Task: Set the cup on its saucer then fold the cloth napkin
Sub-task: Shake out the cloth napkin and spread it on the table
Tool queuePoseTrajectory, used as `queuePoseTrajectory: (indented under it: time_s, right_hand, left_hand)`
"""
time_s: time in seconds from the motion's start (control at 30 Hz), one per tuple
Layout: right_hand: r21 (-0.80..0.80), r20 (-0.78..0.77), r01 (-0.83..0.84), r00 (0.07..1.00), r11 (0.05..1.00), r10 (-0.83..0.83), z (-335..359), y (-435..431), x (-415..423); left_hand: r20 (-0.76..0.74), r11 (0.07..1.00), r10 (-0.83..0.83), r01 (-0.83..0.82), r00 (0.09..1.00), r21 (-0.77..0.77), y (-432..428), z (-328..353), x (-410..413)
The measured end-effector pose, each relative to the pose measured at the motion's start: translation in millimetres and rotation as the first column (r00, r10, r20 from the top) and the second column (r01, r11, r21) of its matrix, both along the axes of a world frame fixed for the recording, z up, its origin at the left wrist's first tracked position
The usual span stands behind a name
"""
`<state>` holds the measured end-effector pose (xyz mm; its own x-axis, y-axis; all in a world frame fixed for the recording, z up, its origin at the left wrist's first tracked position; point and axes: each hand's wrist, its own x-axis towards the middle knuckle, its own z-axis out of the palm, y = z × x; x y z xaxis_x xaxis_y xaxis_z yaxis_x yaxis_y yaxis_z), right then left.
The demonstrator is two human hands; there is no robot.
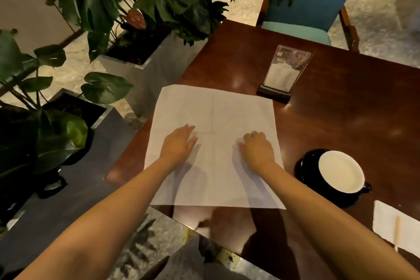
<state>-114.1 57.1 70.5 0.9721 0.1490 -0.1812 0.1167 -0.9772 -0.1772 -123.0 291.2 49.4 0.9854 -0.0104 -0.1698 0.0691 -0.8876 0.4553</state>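
Observation:
A white cloth napkin (213, 111) lies spread flat on the dark wooden table (341, 102), its creases showing as a cross. My left hand (178, 144) rests palm down on the napkin's left half with fingers extended. On the right half sits my right hand (256, 148), fingers curled under against the cloth. The black cup (341, 171), white inside, sits on its black saucer (304, 166) to the right of the napkin, handle toward the right.
A clear menu stand (285, 73) on a black base stands behind the napkin. A white paper with a wooden stick (395, 225) lies at the table's right front. Planters with large leaves (136, 52) line the left side; a teal chair (306, 7) is beyond the table.

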Motion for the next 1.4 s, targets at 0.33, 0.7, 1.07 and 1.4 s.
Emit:
queuePoseTrajectory:
  time_s: [0.33,0.7,1.07,1.4]
  right_hand:
    - [0.069,-0.014,-0.217,0.976,0.974,0.218,-67.9,58.9,6.3]
    - [-0.045,0.071,0.251,0.966,0.967,-0.248,-74.2,-34.3,7.5]
    - [-0.015,0.083,0.288,0.955,0.958,-0.286,-71.9,-34.0,8.6]
    - [0.006,0.123,0.318,0.941,0.948,-0.317,-74.1,-33.4,7.8]
  left_hand:
    - [-0.004,0.938,-0.076,0.073,0.997,0.337,0.4,-56.9,12.2]
    - [0.02,0.933,-0.044,0.034,0.999,0.359,57.9,-58.1,22.7]
    - [0.051,0.978,-0.169,0.161,0.984,0.131,-19.7,-32.9,140.4]
    - [-0.036,0.888,-0.458,0.459,0.888,0.035,-122.1,3.6,226.1]
